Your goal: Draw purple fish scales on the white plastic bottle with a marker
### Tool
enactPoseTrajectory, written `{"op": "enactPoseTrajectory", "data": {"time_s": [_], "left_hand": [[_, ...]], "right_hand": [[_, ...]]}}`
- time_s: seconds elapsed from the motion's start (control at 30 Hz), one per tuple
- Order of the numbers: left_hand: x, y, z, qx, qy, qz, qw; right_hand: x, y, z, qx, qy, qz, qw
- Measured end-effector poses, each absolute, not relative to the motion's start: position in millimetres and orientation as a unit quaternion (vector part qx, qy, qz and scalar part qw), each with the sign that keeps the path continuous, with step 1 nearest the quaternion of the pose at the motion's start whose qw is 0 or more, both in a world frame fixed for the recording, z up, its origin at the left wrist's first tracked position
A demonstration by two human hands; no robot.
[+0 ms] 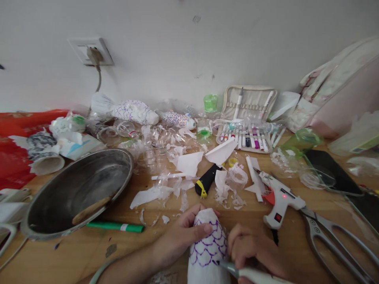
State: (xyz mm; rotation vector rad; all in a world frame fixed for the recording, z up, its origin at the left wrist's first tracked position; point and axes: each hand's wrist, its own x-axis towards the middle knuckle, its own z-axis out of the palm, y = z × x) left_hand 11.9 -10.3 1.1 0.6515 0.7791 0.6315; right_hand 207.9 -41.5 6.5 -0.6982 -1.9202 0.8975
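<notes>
A white fish-shaped body [204, 272] stands at the table's front edge, its upper part covered in purple scale outlines and its lower part plain white. My left hand [189, 228] grips it near the top, thumb across the front and fingers behind. In my right hand [254, 248] is a marker pen [251, 275] with a white barrel and grey neck. Its dark tip touches the lowest row of scales at the right side. The bottom of the fish runs out of view.
A metal basin [79, 189] holding a wooden-handled tool is at left. Paper scraps and a black-yellow cutter [207, 179] lie ahead. At right are a glue gun [282, 199] with a lit red light and scissors [334, 240]. Two scaled fish [134, 112] and a marker case [250, 102] stand behind.
</notes>
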Motion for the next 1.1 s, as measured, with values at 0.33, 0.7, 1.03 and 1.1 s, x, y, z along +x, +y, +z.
{"op": "enactPoseTrajectory", "data": {"time_s": [0.33,0.7,1.03,1.1], "left_hand": [[13.1,-9.8,3.2,0.306,0.385,0.290,0.821],[11.6,-10.6,-2.3,0.303,0.363,0.301,0.828],[10.4,-10.9,-2.0,0.304,0.364,0.302,0.827],[10.5,-11.2,-2.0,0.301,0.360,0.302,0.829]], "right_hand": [[205.9,-37.9,9.6,-0.257,-0.781,0.346,0.453],[204.8,-36.9,1.1,-0.282,-0.755,0.385,0.450],[201.9,-46.7,14.1,-0.345,-0.727,0.349,0.480],[201.4,-47.6,13.0,-0.348,-0.731,0.347,0.473]]}}
